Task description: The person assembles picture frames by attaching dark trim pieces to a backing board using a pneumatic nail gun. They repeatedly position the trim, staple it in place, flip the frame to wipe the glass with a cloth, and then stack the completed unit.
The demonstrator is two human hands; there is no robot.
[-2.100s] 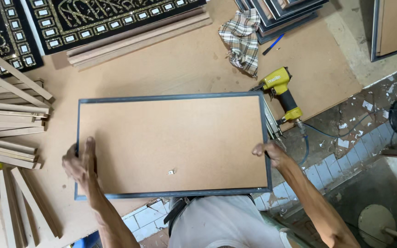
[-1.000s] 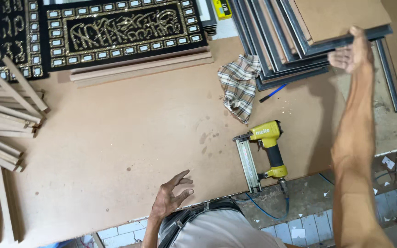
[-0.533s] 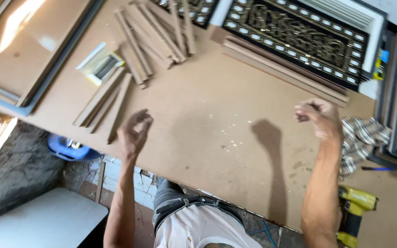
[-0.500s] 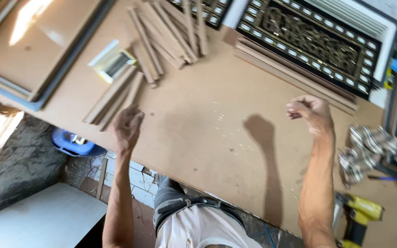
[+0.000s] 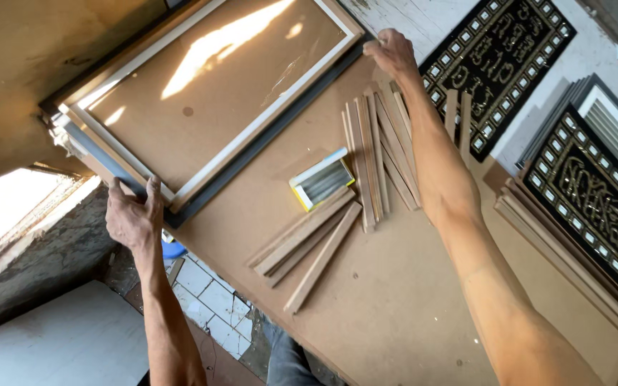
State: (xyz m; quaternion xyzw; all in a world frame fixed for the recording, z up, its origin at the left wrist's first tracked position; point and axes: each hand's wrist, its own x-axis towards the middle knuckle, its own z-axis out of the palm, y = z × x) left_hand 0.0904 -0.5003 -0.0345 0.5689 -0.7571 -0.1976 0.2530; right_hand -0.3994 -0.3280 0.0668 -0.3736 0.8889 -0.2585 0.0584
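Gripping frame stack (image 5: 202,107), hands (image 5: 134,214) outstretched

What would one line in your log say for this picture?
left hand: grips near corner of top white-edged brown-backed frame | right hand: on its far corner | beside: loose wooden strips, small yellow-edged box

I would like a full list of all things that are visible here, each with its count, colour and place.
framed panels: a stack, count unclear, brown boards with pale and dark rims, top left, held at two ends
wood strips: many, light brown, centre of table
small box: one, white and yellow, beside the strips
ornate plaques: two, black and gold, right
workbench: one, brown, under everything
tiled floor: pale, below table edge
left hand: grip on the stack's near end
right hand: on the stack's far end
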